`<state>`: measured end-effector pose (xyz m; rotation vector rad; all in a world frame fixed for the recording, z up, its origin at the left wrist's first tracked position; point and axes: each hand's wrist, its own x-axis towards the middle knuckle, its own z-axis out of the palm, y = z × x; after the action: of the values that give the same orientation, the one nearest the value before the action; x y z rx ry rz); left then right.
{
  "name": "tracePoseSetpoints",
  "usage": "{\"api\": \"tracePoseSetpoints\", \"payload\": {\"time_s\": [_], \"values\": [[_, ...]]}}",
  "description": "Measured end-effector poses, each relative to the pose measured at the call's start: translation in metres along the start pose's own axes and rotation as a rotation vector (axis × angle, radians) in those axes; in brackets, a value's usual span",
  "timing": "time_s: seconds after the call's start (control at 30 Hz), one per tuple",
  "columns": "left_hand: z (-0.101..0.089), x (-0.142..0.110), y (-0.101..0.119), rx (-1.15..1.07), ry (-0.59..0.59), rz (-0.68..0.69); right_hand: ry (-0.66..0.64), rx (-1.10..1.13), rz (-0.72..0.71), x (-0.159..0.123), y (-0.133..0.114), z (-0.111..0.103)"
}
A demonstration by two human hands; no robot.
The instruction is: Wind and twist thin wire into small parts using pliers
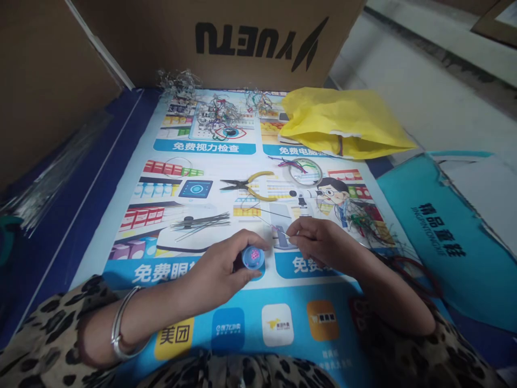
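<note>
My left hand [236,264] curls its thumb and fingers around a small blue round container [249,264] with bits of pink inside. To the right of it, my right hand [311,237] is closed in a pinch on a thin wire [268,221], which slants up and to the left. Something small and pinkish shows near the fingertips, too small to make out. Just beyond the hands lie pliers [252,186] with yellow handles, jaws pointing left. A bundle of thin dark wires [202,223] rests left of them.
A clear round dish [305,171] with coloured strands sits behind the pliers. Tangled wire pieces [220,110] lie at the back, before a cardboard box [242,70]. A yellow bag [343,124] and a teal box [436,231] stand right; more tangled strands [367,221] lie near my right forearm.
</note>
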<state>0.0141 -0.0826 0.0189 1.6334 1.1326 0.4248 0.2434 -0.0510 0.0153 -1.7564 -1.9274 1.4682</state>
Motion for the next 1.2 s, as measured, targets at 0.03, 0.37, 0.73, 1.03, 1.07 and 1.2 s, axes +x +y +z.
{"api": "tracePoseSetpoints", "payload": {"time_s": [0.03,0.37,0.73,1.03,1.07,1.2], "values": [[0.0,-0.0001,-0.0002,0.002,0.002,-0.005,-0.001,0.001,0.0,-0.0001,0.0003,0.0001],[0.0003,0.0001,-0.0017,0.006,0.0,0.014,-0.005,-0.002,-0.005,0.0002,0.0003,-0.0003],[-0.0013,-0.0007,0.0019,0.009,-0.005,0.006,-0.002,0.016,0.015,-0.0002,-0.0016,0.0003],[-0.0012,-0.0002,0.0031,0.011,-0.015,-0.018,0.003,0.019,0.019,0.0001,-0.0013,0.0007],[-0.0012,0.0001,0.003,0.013,-0.016,-0.018,0.002,0.018,0.019,0.0002,-0.0013,0.0007],[-0.0008,0.0006,0.0013,0.004,0.002,-0.006,0.003,0.016,0.015,0.0002,-0.0001,0.0006]]}}
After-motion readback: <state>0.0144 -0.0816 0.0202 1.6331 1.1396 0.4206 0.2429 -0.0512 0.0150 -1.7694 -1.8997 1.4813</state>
